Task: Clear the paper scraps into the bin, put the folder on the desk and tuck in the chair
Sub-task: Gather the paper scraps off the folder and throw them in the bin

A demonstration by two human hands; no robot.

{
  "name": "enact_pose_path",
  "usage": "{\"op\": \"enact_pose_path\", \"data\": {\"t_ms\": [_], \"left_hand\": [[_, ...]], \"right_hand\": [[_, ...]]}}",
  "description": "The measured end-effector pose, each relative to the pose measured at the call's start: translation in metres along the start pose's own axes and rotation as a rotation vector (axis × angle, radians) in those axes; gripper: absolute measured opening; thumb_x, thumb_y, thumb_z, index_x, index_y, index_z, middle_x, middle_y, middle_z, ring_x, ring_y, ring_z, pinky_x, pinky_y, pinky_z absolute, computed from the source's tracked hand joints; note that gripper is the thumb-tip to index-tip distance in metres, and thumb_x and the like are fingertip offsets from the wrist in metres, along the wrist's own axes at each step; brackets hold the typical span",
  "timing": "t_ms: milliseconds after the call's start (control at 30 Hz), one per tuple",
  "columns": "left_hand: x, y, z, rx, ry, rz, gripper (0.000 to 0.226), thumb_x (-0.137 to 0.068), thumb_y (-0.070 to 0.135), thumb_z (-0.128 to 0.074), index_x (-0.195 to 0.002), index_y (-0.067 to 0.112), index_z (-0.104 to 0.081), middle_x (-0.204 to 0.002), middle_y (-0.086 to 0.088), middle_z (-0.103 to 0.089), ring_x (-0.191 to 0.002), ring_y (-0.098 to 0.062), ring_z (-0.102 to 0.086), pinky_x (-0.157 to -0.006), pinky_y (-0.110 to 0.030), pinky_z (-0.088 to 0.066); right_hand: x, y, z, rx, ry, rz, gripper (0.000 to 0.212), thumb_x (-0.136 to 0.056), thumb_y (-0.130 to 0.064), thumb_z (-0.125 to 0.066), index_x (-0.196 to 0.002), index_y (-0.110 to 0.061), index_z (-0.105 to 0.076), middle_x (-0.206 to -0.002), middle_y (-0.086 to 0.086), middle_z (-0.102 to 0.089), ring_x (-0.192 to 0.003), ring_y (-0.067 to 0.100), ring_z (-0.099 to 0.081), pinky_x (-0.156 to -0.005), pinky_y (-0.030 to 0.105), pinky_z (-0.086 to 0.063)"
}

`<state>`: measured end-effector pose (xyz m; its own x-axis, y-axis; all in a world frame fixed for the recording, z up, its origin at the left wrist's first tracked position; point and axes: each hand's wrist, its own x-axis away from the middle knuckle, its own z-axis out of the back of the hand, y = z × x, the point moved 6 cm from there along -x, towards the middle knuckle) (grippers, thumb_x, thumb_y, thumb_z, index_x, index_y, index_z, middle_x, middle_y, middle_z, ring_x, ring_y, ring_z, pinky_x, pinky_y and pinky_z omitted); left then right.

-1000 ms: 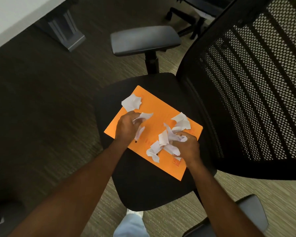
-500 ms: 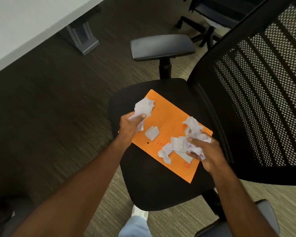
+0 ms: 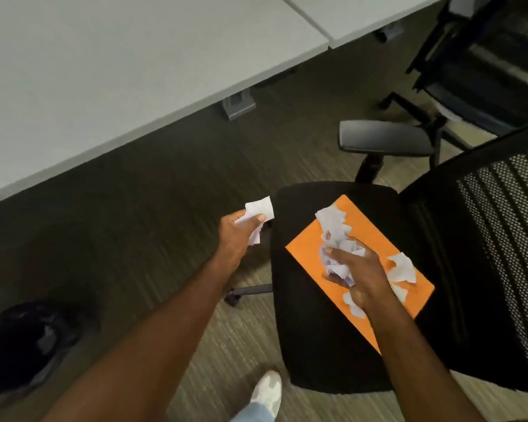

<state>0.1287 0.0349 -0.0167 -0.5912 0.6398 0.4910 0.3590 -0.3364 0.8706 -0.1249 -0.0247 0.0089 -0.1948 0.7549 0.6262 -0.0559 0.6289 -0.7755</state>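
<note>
Here the orange folder (image 3: 311, 242) lies diagonally on the chair seat (image 3: 305, 330).

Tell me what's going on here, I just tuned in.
A person is clearing torn paper off an orange folder lying on the chair seat. The left hand and right hand each grip a bunch of scraps. A few loose scraps remain on the folder. The bin sits at lower left.

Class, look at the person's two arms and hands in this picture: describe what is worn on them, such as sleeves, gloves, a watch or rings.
Both forearms are bare up to the frame's edge: no sleeves in view. The left hand and right hand wear no gloves, and no watch, bracelet or ring shows on either wrist or on the visible fingers.
</note>
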Motion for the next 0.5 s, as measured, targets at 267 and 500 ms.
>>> {"op": "enact_pose_path", "data": {"t_ms": [267,500], "left_hand": [[0.011,0.005,0.201,0.073,0.216,-0.022,0.012,-0.084,0.003,-0.075,-0.095,0.002,-0.069,-0.077,-0.003,-0.065,-0.054,0.001,-0.061,-0.051,-0.008,-0.047],[0.044,-0.038,0.413,0.134,0.436,0.02,0.004,-0.084,0.005,-0.075,-0.086,0.002,-0.074,-0.076,-0.007,-0.066,-0.065,-0.011,-0.059,-0.062,-0.024,-0.045]], "right_hand": [[0.042,0.038,-0.203,0.188,-0.399,0.001,0.02,-0.085,-0.003,-0.072,-0.104,-0.008,-0.068,-0.076,0.014,-0.059,-0.064,0.022,-0.058,-0.058,0.032,-0.051],[0.094,0.121,-0.378,0.342,-0.566,-0.107,0.021,-0.082,-0.006,-0.076,-0.099,-0.017,-0.073,-0.079,0.01,-0.066,-0.062,0.016,-0.063,-0.058,0.03,-0.055]]}}
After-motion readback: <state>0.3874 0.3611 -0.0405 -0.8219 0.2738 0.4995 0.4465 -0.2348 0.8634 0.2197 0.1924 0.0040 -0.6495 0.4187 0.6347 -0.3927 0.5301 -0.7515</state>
